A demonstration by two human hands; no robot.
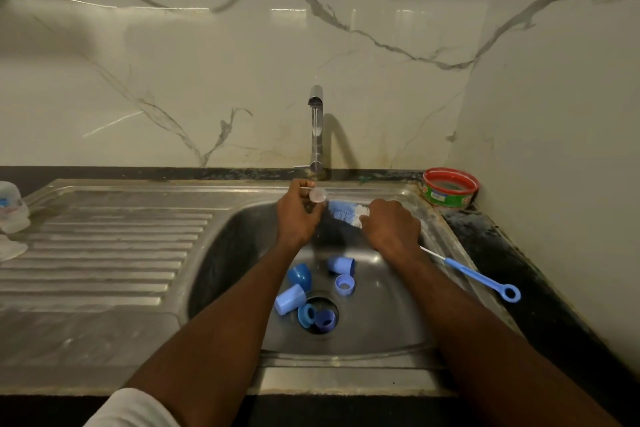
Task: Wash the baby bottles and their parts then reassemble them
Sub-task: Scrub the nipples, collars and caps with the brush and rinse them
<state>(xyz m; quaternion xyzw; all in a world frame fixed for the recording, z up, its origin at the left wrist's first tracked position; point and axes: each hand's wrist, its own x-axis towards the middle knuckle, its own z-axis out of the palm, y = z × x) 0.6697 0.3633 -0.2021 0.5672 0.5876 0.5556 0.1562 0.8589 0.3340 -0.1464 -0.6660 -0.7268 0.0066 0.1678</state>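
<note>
Far left of the frame, a bottle (12, 206) waits on the drainboard (104, 253). At centre my left hand (298, 215) pinches a teat (318, 194) under the tap (316, 128); my right hand (391, 229) grips the brush (346, 212). Wet fingers could drop the teat among the caps (311, 291) by the drain

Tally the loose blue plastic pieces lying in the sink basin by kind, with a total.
Blue plastic caps (dome or cup shaped): 3
Blue plastic screw rings: 3
Total: 6
Some shapes are small, so the cap or ring split is my best reading.
</note>
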